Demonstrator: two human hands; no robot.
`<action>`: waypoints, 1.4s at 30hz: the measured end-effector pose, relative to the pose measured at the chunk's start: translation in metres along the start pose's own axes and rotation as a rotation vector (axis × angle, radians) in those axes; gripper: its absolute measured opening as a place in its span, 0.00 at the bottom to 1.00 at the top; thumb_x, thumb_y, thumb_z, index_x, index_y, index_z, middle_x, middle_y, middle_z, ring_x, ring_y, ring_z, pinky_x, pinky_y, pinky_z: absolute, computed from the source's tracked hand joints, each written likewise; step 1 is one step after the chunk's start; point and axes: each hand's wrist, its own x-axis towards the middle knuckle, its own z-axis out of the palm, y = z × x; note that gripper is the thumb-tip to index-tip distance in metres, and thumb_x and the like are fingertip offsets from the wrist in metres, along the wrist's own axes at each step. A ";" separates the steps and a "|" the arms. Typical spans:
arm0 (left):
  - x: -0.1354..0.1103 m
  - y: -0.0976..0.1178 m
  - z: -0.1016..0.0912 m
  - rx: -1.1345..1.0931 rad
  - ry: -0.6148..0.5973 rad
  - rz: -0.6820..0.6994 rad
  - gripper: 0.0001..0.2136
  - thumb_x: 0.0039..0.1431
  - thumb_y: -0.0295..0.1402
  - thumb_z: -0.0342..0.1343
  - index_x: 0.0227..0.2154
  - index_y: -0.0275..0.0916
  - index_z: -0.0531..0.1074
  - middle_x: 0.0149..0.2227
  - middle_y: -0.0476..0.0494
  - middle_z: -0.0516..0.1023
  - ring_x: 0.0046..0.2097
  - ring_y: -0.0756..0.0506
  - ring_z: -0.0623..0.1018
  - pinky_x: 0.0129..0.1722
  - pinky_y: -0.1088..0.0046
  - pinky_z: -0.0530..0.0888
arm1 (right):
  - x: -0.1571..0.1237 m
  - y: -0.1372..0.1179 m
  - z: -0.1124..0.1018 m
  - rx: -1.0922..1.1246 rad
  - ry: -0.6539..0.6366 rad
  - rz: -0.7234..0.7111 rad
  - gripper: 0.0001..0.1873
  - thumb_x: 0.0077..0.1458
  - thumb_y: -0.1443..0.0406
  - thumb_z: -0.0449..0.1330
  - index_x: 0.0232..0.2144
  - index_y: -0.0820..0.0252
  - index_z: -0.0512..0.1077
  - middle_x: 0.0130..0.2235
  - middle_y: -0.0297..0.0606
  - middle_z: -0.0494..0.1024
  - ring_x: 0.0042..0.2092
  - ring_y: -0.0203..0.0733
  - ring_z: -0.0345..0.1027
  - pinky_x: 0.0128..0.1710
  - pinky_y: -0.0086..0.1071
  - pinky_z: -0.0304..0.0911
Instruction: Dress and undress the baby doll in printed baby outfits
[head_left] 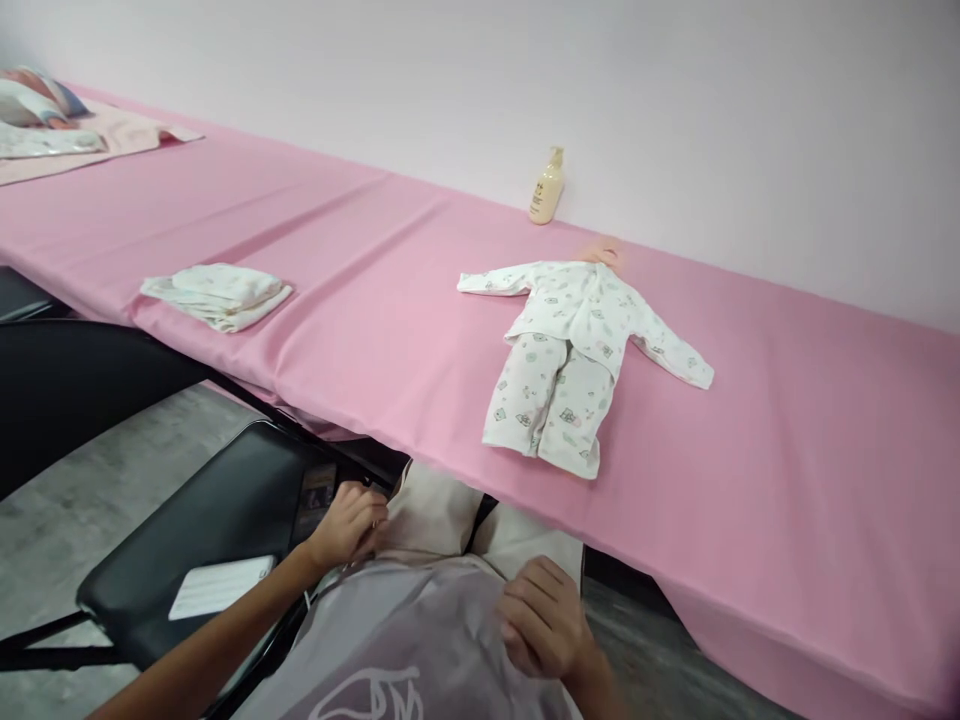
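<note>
A doll dressed in white printed baby pyjamas (574, 350) lies flat on the pink table (360, 290), arms spread, head toward the wall. My left hand (346, 525) rests below the table edge at my lap, fingers curled against my clothing beside a black chair seat (217, 530). My right hand (544, 620) lies on my grey shirt with its fingers bent and pressed to the cloth. Neither hand touches the doll or the table. A folded white printed garment (219, 295) lies near the table's front edge to the left.
A cream pump bottle (547, 188) stands against the wall behind the doll. Far left on the table are a pale cloth (112, 135) and a second bundle (34, 100). A white card (220, 585) lies on the black chair. Grey floor below.
</note>
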 end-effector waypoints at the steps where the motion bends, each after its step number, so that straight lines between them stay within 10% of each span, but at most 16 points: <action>1: -0.018 -0.024 0.006 0.014 -0.058 -0.133 0.09 0.68 0.34 0.52 0.35 0.45 0.76 0.37 0.40 0.83 0.38 0.38 0.78 0.44 0.54 0.71 | 0.000 0.003 0.013 0.028 -0.012 -0.039 0.17 0.76 0.61 0.52 0.32 0.53 0.72 0.27 0.36 0.73 0.28 0.43 0.62 0.30 0.41 0.57; 7: -0.086 -0.148 -0.007 0.021 0.111 -1.137 0.15 0.65 0.48 0.52 0.41 0.42 0.75 0.47 0.36 0.83 0.55 0.29 0.79 0.59 0.51 0.73 | -0.004 0.020 0.050 0.091 -0.014 0.082 0.18 0.76 0.67 0.48 0.31 0.55 0.68 0.28 0.36 0.72 0.30 0.42 0.61 0.34 0.40 0.58; 9: -0.097 -0.169 -0.011 -0.041 0.136 -1.260 0.18 0.64 0.48 0.51 0.45 0.42 0.77 0.49 0.38 0.84 0.56 0.29 0.81 0.58 0.53 0.74 | -0.008 0.025 0.056 0.108 -0.016 0.138 0.18 0.76 0.67 0.48 0.31 0.54 0.67 0.28 0.35 0.72 0.30 0.41 0.62 0.34 0.39 0.59; 17: -0.103 -0.178 0.007 -0.107 0.104 -1.253 0.21 0.61 0.50 0.57 0.48 0.44 0.84 0.56 0.39 0.85 0.64 0.30 0.78 0.71 0.47 0.63 | -0.015 0.037 0.072 0.118 0.009 0.209 0.17 0.75 0.68 0.48 0.32 0.54 0.67 0.28 0.34 0.74 0.31 0.41 0.65 0.38 0.39 0.63; 42: -0.099 -0.175 0.009 -0.072 0.127 -1.268 0.20 0.59 0.47 0.55 0.47 0.42 0.82 0.54 0.38 0.85 0.63 0.32 0.78 0.69 0.54 0.68 | -0.019 0.040 0.073 0.100 0.051 0.366 0.19 0.77 0.67 0.47 0.31 0.55 0.68 0.29 0.35 0.75 0.33 0.43 0.68 0.40 0.39 0.62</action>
